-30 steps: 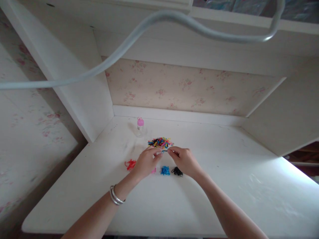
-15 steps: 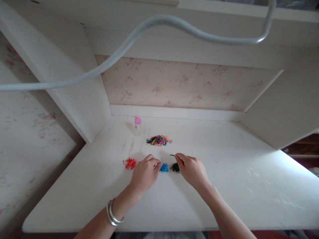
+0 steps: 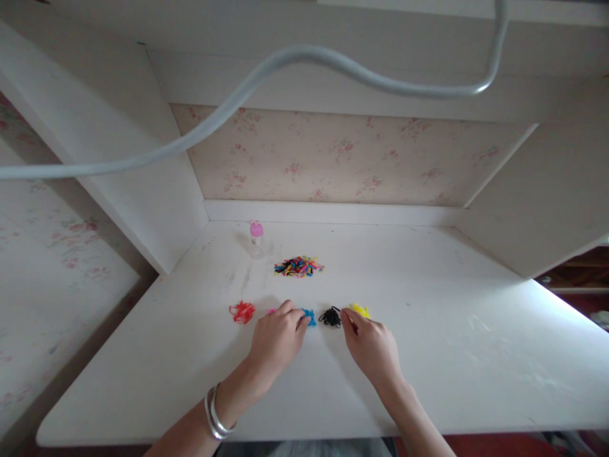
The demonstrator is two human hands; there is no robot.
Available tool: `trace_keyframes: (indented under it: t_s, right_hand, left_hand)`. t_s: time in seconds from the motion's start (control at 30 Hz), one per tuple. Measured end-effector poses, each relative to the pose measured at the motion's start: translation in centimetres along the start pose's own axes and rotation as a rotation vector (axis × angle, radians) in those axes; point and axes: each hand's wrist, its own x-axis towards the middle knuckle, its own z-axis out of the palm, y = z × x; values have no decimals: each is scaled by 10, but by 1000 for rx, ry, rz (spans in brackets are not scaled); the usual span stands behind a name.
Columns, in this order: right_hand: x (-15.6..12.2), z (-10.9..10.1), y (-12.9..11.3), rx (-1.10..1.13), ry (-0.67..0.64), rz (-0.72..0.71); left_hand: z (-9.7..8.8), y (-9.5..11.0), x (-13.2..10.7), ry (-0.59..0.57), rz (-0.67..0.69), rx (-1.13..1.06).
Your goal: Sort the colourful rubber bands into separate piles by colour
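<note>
My left hand (image 3: 280,331) is closed in a pinch at the left edge of a small pile of blue rubber bands (image 3: 309,318), with a blue band at its fingertips. My right hand (image 3: 371,343) pinches a black rubber band (image 3: 337,309) just over the right side of a pile of black rubber bands (image 3: 329,317). Yellow rubber bands (image 3: 360,310) lie behind the right hand, which partly hides them. Pink bands (image 3: 272,311) peek out behind my left hand. Farther left is a loose pile of red bands (image 3: 242,312).
A mixed heap of multicoloured rubber bands (image 3: 299,266) lies farther back on the white desk (image 3: 451,355). Left of it stands a clear little bottle with a pink cap (image 3: 257,231). A white cable (image 3: 304,54) crosses the upper view; side panels flank the desk.
My right hand has lowered the black band toward the black pile. The left fingertips have come down slightly to the blue pile. The yellow and pink bands have come into sight.
</note>
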Motion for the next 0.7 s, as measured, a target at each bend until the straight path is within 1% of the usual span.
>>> trace_keyframes:
  t_s: [0.17,0.33,0.53,0.7]
  right_hand:
    - [-1,1,-4,-57,-20,30]
    - [-2,3,-7,-84,-59,14]
    - [-3,4,-6,-58,-81,20]
    - [-4,3,-4,-37,-73,31]
  left_hand:
    - [-11,-7,-8,44,0,-85]
    - [-19,-20,-30,122,-35,-126]
    - [-13,-40,-60,135,-110,-167]
    - [-6,-48,-73,92,-117,-197]
